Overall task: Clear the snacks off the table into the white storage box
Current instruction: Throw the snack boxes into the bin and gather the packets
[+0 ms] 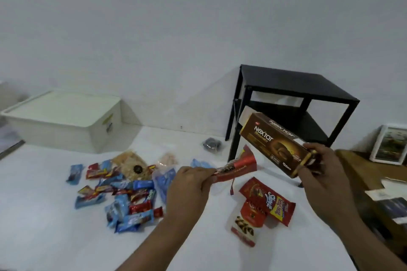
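My right hand (323,165) grips one end of a brown Nextar box (273,141), held tilted in the air above the white table (44,215). My left hand (187,182) pinches the end of a red snack packet (237,166) lifted just over the table. A heap of several small blue and red wrapped snacks (123,196) lies to the left of that hand, with a bag of pale crackers (132,163) behind it. Three red packets (264,202) lie between my forearms. The white storage box (66,119) stands at the back left with its lid on.
A black metal side table (290,103) stands at the back right, beyond the table edge. A small dark object (212,145) lies near its leg. A wooden surface (361,174) with papers and a framed picture (389,145) is at the far right.
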